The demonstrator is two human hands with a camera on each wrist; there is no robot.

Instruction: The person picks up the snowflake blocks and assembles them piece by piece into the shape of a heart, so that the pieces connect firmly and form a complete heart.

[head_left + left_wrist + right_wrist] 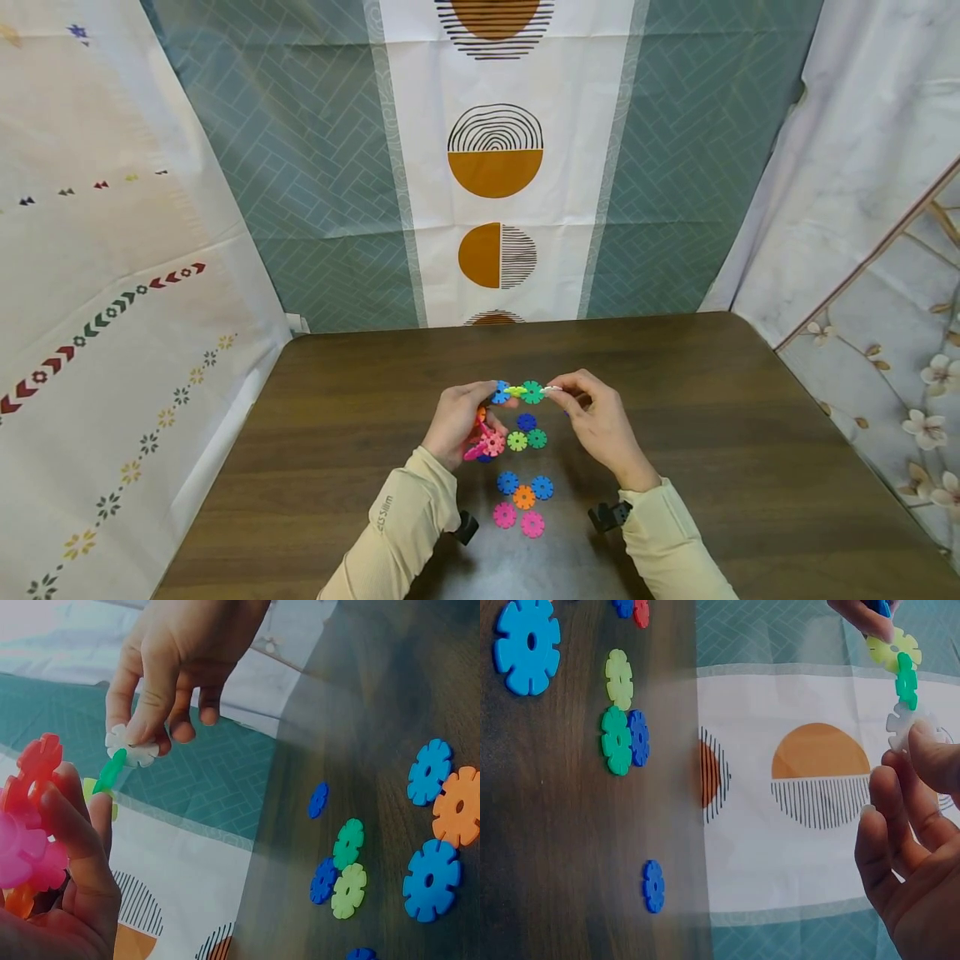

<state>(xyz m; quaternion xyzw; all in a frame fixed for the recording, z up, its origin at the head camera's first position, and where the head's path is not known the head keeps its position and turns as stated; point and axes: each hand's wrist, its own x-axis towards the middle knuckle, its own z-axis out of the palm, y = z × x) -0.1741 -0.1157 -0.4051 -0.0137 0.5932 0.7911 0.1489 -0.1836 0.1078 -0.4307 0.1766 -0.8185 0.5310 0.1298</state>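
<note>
My left hand grips a chain of interlocked flower-shaped plastic discs above the table. Pink discs and an orange disc hang by its palm. From its fingertips the chain runs right through a blue disc, a yellow disc and a green disc. At the far end is a white disc, pinched between thumb and fingers of my right hand. In the right wrist view the white disc meets the green one's edge.
On the brown table, a green disc, a yellow-green disc and a dark blue disc lie close together. Nearer me are two lighter blue discs, an orange disc and two pink discs. A lone blue disc lies apart.
</note>
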